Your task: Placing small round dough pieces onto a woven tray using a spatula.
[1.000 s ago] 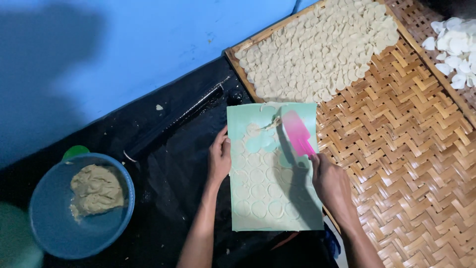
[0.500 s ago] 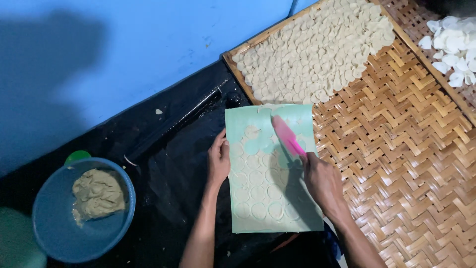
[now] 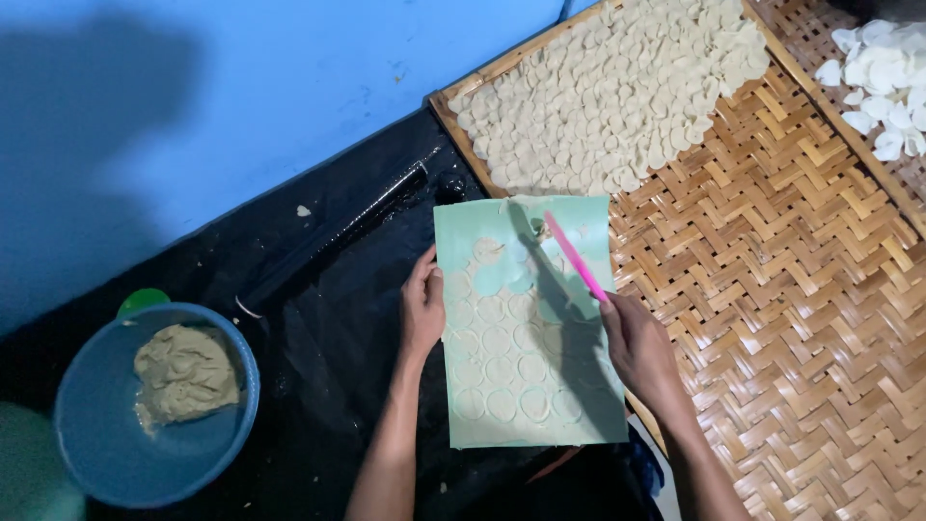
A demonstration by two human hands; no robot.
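Scraper (image 3: 576, 257): thin pink blade, long axis running from near-right to far-left. The tip points far-left and sits on the far part of the green sheet (image 3: 526, 328); the handle end is in the right hand (image 3: 639, 340). It is seen nearly edge-on.

Right hand: fingers closed around the scraper's near end, over the sheet's right edge.

Left hand (image 3: 422, 311): flat and loosely open, fingers spread on the sheet's left edge, holding nothing.

Sheet: long axis near to far, lying half on the black plastic (image 3: 338, 318) and half on the woven tray (image 3: 801, 318). Rows of round dough discs (image 3: 502, 371) are pressed into it (several empty spots at the far end, where bare green shows).

Change against a second ago: the scraper then showed its broad pink face, with the tip nearer the right edge. Now it is turned on edge and the tip lies farther left. The left hand has stayed on the left edge.

Containers:
- Blue bowl (image 3: 77, 453), near left, holds a lump of beige dough (image 3: 185, 371). A green lid (image 3: 143, 300) peeks out behind it.
- Woven tray, far end: a dense layer of pale discs (image 3: 617, 87).
- Second tray (image 3: 820, 29), far right: white chips (image 3: 883, 92).

A black rolling pin (image 3: 338, 236) lies diagonally on the plastic, left of the sheet.
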